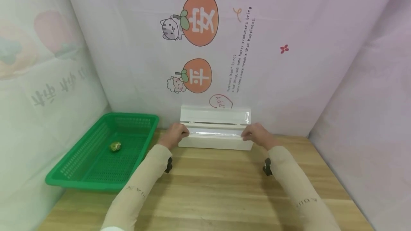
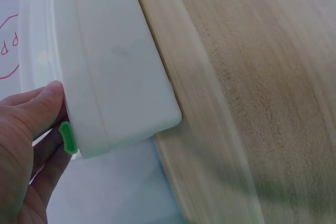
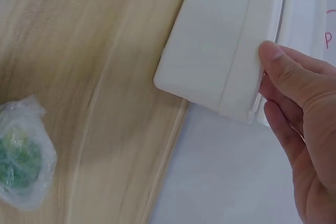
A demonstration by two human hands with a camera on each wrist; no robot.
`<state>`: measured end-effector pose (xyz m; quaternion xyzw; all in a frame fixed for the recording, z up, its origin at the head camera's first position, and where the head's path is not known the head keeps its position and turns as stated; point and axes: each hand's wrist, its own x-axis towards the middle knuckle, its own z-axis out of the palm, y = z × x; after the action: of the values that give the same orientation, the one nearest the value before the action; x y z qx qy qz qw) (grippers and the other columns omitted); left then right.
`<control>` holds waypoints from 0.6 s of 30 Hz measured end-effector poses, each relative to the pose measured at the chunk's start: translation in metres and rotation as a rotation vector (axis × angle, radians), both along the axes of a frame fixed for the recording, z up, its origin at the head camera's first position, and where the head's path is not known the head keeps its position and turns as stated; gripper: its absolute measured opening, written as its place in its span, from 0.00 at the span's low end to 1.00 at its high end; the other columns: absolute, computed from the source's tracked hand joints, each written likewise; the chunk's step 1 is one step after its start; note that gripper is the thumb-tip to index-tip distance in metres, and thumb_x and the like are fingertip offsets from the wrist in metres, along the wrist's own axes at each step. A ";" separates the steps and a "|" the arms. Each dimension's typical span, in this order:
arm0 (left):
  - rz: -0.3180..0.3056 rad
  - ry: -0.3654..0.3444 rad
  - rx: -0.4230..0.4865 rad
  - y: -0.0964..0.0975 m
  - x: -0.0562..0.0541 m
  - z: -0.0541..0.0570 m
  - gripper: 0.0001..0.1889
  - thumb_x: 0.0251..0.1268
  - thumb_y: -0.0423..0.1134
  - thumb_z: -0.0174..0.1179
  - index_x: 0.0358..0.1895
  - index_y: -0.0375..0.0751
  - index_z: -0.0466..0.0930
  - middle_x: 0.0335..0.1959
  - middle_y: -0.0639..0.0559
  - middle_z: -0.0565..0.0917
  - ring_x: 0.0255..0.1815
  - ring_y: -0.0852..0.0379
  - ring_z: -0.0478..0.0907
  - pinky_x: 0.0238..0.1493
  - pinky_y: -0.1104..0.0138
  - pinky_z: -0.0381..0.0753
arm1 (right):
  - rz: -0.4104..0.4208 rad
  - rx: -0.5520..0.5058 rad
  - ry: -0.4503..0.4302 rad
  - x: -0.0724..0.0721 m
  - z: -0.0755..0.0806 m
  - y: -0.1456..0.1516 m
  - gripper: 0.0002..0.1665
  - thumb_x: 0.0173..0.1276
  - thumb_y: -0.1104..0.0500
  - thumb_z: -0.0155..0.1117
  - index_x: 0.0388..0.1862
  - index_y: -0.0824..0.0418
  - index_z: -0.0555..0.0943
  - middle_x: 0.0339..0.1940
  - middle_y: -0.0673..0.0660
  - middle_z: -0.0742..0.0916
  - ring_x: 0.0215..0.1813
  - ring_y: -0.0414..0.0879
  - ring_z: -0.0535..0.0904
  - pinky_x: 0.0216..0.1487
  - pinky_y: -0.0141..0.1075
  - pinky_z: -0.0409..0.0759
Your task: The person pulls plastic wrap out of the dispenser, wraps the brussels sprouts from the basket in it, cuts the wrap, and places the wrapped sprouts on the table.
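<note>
Wood-grain table (image 1: 212, 191), white cloth walls (image 1: 128, 45), orange cartoon prints (image 1: 200, 1).

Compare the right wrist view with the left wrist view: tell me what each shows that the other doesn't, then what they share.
Only the right wrist view shows the right hand, and a plastic-wrapped green bundle at the picture's left edge.

Only the left wrist view shows the left hand, and a small green piece beside the fingers.

Both show the white box, the wooden tabletop and some red lettering at the side.
</note>
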<state>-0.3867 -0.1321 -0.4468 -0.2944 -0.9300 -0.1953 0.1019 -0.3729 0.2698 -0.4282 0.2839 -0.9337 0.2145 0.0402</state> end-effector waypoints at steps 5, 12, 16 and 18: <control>0.050 -0.026 0.074 0.001 -0.002 0.000 0.06 0.70 0.31 0.68 0.44 0.39 0.94 0.44 0.47 0.93 0.45 0.54 0.89 0.47 0.62 0.90 | -0.062 -0.079 -0.116 -0.006 0.002 0.007 0.06 0.69 0.67 0.72 0.43 0.64 0.91 0.45 0.62 0.93 0.50 0.57 0.89 0.58 0.53 0.89; 0.084 -0.028 0.113 0.004 -0.002 0.000 0.05 0.70 0.31 0.68 0.39 0.40 0.94 0.40 0.47 0.93 0.39 0.56 0.86 0.44 0.63 0.89 | -0.083 -0.126 -0.077 -0.008 -0.003 0.006 0.04 0.68 0.68 0.73 0.39 0.63 0.91 0.43 0.62 0.93 0.47 0.56 0.90 0.54 0.49 0.91; 0.057 0.007 0.082 0.006 -0.004 -0.002 0.17 0.72 0.30 0.66 0.21 0.42 0.81 0.24 0.54 0.80 0.29 0.62 0.71 0.33 0.70 0.76 | -0.060 -0.135 0.004 -0.008 -0.011 0.002 0.03 0.69 0.70 0.71 0.39 0.66 0.89 0.40 0.63 0.93 0.44 0.55 0.89 0.51 0.47 0.91; 0.037 0.018 0.057 0.006 -0.006 -0.004 0.25 0.75 0.30 0.64 0.17 0.45 0.66 0.21 0.56 0.68 0.27 0.62 0.63 0.29 0.72 0.65 | -0.057 -0.131 0.039 -0.006 -0.014 0.000 0.03 0.69 0.70 0.70 0.39 0.67 0.88 0.38 0.62 0.92 0.43 0.54 0.88 0.50 0.47 0.91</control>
<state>-0.3927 -0.1259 -0.4510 -0.2757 -0.9283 -0.2173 0.1223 -0.3786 0.2694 -0.4418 0.2582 -0.9244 0.2682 0.0828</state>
